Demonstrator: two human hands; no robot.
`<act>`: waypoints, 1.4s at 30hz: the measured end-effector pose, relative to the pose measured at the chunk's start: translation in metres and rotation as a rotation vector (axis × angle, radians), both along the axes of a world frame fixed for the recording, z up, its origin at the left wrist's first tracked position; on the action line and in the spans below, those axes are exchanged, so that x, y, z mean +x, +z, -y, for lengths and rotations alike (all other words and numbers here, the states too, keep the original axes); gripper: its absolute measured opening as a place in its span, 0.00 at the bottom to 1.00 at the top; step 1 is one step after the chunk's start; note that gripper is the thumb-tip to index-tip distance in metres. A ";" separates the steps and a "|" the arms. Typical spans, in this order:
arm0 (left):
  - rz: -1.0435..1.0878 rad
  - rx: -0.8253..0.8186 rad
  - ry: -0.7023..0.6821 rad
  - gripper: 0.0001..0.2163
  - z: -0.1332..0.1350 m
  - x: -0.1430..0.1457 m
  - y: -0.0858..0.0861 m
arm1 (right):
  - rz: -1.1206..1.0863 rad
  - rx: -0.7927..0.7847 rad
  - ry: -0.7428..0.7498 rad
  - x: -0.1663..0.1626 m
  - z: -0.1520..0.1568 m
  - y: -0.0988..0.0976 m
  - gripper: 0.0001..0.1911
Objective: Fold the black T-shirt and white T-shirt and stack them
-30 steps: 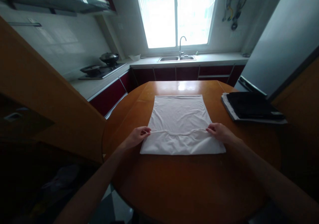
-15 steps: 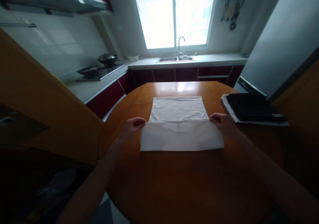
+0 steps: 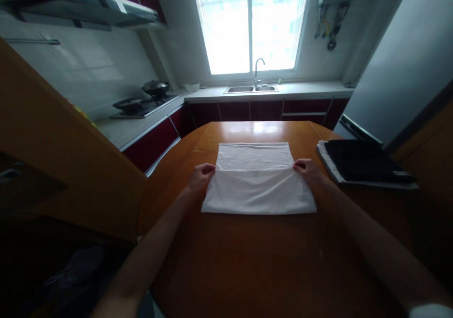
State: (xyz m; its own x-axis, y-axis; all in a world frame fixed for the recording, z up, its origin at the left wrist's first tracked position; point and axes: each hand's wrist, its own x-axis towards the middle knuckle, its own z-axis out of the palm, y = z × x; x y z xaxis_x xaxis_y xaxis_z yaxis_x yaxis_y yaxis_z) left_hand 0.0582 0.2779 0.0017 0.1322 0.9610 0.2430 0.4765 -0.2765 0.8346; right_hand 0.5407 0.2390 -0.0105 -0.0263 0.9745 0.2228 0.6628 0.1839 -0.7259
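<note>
Cloth: the white cloth [image 3: 258, 190] lay flat in the middle of the table, straight ahead of me. Its near part was doubled over away from me, so the flap covered the closer portion and a strip of the lower layer showed beyond it.
Left hand: my left hand [image 3: 201, 175] was clenched on the left end of the flap's far edge, with the fabric pinched between thumb and fingers, low over the wood.
Right hand: my right hand [image 3: 307, 171] gripped the right end of the same edge in the same pinch, level with the other hand.
Table: the round wooden table [image 3: 255, 266] carried the cloth, and bare wood lay between it and me.
Pile: a stack of dark folded clothes [image 3: 361, 160] sat on a paler layer at the table's right side, apart from the cloth.
Counter: beyond the table a sink [image 3: 251, 89] with a curved tap [image 3: 258, 68] stood under the bright window [image 3: 251, 23].
Stove: a stove [image 3: 143, 104] with two dark pans stood on the counter to the left.
Fridge: a grey fridge [image 3: 396, 63] rose at the right.
</note>
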 end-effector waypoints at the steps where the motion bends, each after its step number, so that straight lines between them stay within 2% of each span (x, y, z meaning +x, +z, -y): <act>1: -0.004 0.001 0.002 0.17 -0.002 0.001 -0.001 | 0.005 -0.001 -0.004 0.000 -0.002 0.000 0.14; 5: -0.097 0.000 -0.010 0.16 -0.006 0.004 -0.008 | 0.099 -0.060 0.001 -0.005 -0.005 -0.002 0.12; 7: -0.184 0.048 -0.007 0.15 -0.004 0.005 -0.008 | 0.207 -0.063 -0.056 -0.012 0.000 0.000 0.13; 10: -0.338 0.205 -0.025 0.14 0.008 0.010 -0.002 | 0.390 0.031 -0.216 -0.028 0.018 0.004 0.18; 12: -0.432 0.275 -0.082 0.16 0.022 0.018 0.001 | 0.457 0.091 -0.239 -0.042 0.036 0.003 0.21; 16: -0.667 0.244 -0.200 0.24 0.057 0.031 -0.010 | 0.554 0.056 -0.161 -0.063 0.072 -0.018 0.28; 20: -0.855 0.149 -0.224 0.29 0.080 0.023 -0.031 | 0.622 -0.086 -0.147 -0.063 0.092 -0.040 0.35; 24: -0.892 0.160 -0.228 0.30 0.078 0.020 -0.029 | 0.648 -0.093 -0.147 -0.063 0.091 -0.033 0.36; 29: -0.811 0.223 -0.196 0.28 0.061 0.056 -0.016 | 0.639 0.010 -0.143 -0.090 0.074 -0.012 0.34; 32: -0.830 0.193 -0.152 0.28 0.056 0.074 -0.022 | 0.641 -0.031 -0.111 -0.103 0.066 -0.015 0.33; 36: -0.879 0.174 -0.146 0.29 0.055 0.077 -0.032 | 0.639 -0.116 -0.102 -0.102 0.063 -0.025 0.34; 42: -0.832 0.259 -0.133 0.28 0.062 0.084 -0.024 | 0.616 0.007 -0.152 -0.107 0.068 -0.018 0.32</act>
State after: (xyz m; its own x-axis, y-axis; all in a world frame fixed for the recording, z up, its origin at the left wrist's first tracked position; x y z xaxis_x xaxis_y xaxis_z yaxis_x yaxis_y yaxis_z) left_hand 0.1424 0.2154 -0.0227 0.4702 0.8530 0.2265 0.8522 -0.5055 0.1346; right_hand 0.4335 0.1709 -0.0281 -0.0131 0.9760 0.2172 0.9776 0.0582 -0.2025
